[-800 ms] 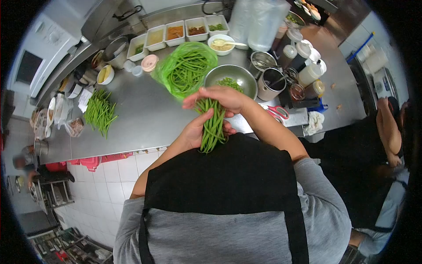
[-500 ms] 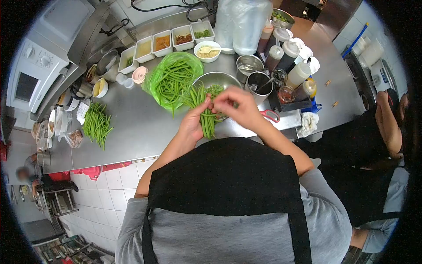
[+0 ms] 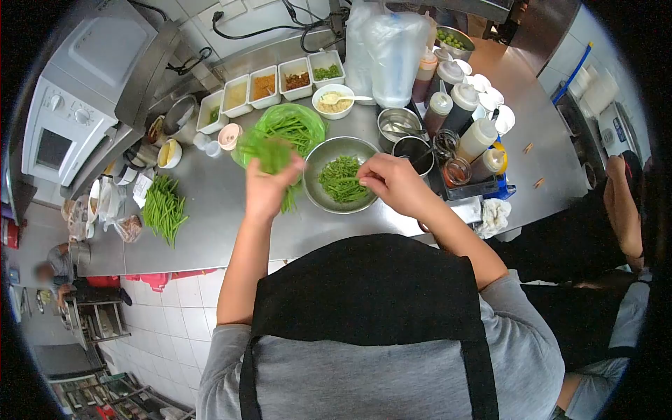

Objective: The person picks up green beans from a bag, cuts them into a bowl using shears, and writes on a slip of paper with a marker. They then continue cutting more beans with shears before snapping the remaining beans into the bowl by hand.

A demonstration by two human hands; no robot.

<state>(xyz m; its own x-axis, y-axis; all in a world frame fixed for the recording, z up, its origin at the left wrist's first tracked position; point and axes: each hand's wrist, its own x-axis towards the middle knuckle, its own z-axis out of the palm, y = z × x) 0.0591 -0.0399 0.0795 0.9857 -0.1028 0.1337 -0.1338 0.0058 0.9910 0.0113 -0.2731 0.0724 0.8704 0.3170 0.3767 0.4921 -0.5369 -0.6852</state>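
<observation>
My left hand (image 3: pixel 269 189) is closed round a bunch of green beans (image 3: pixel 274 155), smeared by motion, in front of the green plastic bag (image 3: pixel 318 129). More green beans (image 3: pixel 290 128) lie in that bag. My right hand (image 3: pixel 395 183) reaches over the right side of a steel bowl (image 3: pixel 315 194). Its thumb and fingers are pinched together beside the bean pieces (image 3: pixel 341 178) in the bowl; whatever is between them is too small to make out. Off to the left, a pile of green beans (image 3: pixel 164 210) rests on the steel counter (image 3: pixel 217 224).
White containers of toppings (image 3: pixel 264 89) line the back, with a bowl with a spoon (image 3: pixel 333 102) close by. Sauce bottles (image 3: pixel 477 136) and steel pots (image 3: pixel 397 124) stand to the right. A crumpled cloth (image 3: pixel 493 215) lies at the front edge. Another person's arm (image 3: pixel 619 210) is at far right.
My left hand has moved left with the bunch of beans, away from my right hand. My right hand has lowered to the bowl. The bowl and its contents are now more exposed.
</observation>
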